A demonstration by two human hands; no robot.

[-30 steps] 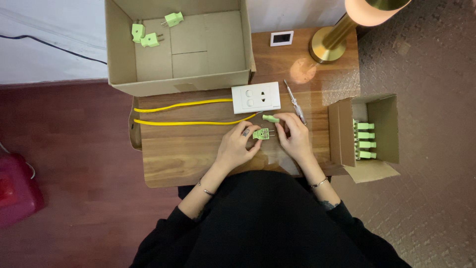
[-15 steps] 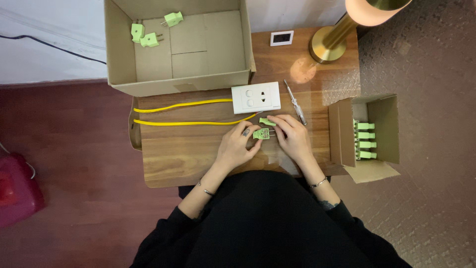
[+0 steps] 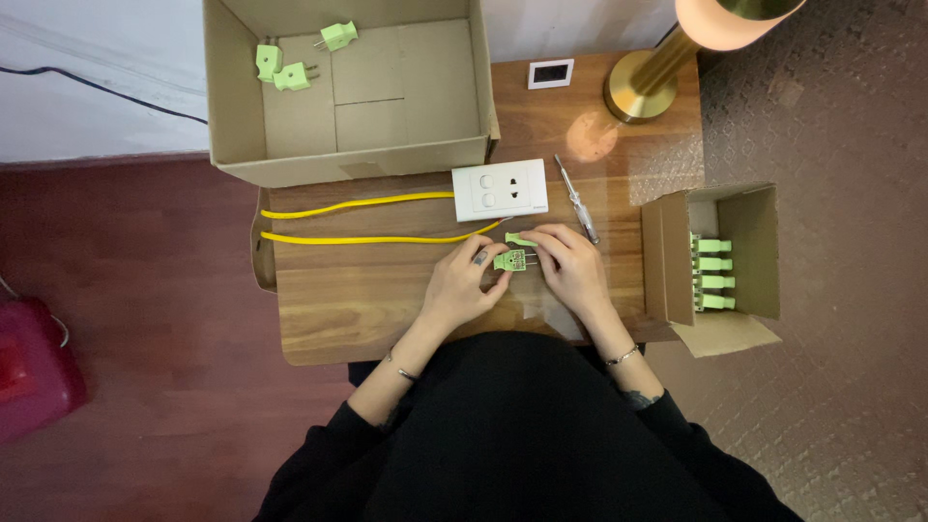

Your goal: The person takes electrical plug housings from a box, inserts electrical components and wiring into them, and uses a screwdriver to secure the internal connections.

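Hands at table centre, both closed on one green plug body.

Head view: left hand (image 3: 462, 286) and right hand (image 3: 570, 268) pinched the green plug body (image 3: 510, 259) from either side, prongs toward the wearer, probably to steady it; a second green piece (image 3: 519, 239) lay just behind. Wood-grain table (image 3: 338, 300), glossy. White socket plate (image 3: 499, 189), smooth plastic, trailing two yellow wires (image 3: 358, 220). Slim screwdriver (image 3: 577, 200) beside it. Large cardboard box (image 3: 358, 155) held three green plugs (image 3: 290, 74); small carton (image 3: 720, 256) held a row of four. Brass lamp base (image 3: 643, 87).
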